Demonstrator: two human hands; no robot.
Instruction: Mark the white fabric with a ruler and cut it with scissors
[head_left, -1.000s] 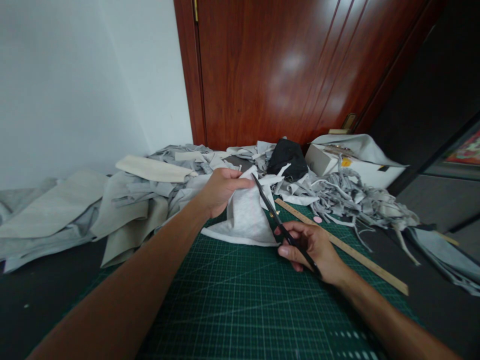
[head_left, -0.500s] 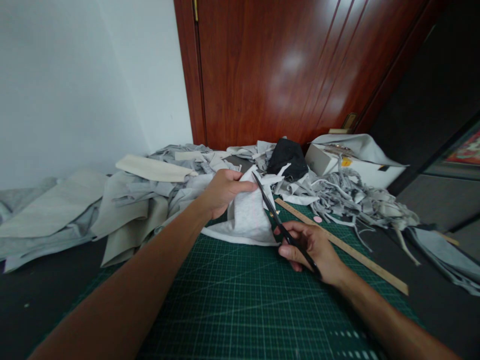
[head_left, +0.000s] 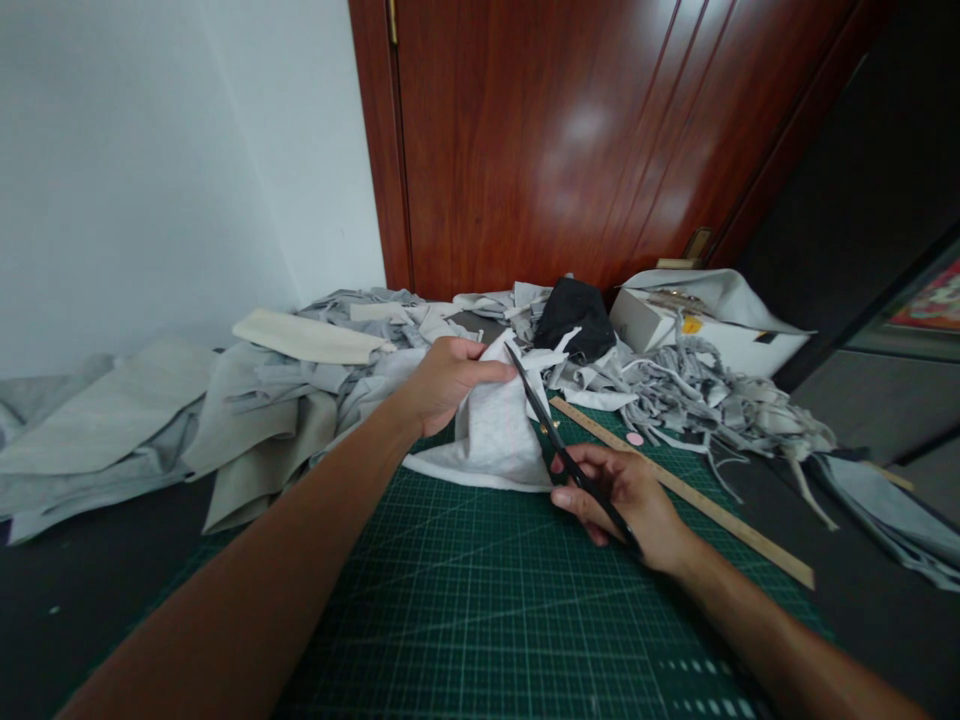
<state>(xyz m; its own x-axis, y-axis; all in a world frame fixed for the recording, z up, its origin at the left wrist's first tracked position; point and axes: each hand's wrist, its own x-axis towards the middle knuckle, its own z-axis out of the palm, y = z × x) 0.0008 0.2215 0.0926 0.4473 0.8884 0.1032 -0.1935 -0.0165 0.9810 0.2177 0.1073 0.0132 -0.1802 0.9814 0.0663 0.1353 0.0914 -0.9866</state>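
The left hand [head_left: 446,380] pinches the upper edge of a piece of white fabric [head_left: 499,430] between thumb and fingers. The right hand [head_left: 619,495] is curled round the handles of one pair of black scissors [head_left: 540,412], whose blades slant up to the fabric, their tips just beside the left thumb. The fabric hangs from the left hand, to the left of the right hand, its lower edge resting on the far part of a green gridded cutting mat [head_left: 465,580]. Pale marks near the mat's near right corner are too small to read.

Beyond the right hand, one wooden ruler [head_left: 682,490] runs aslant to the mat's right edge; its markings are illegible. One pink disc [head_left: 634,438] lies just past it, on the far right of the mat.

Off the mat's left side and far edge spreads a heap of grey and cream cloth [head_left: 285,390], too jumbled to count. Past the far right corner are tangled grey strips [head_left: 697,385], one black cloth [head_left: 576,315] and one white box [head_left: 712,345] with a yellow patch. Behind stands one reddish-brown wooden door [head_left: 517,130].
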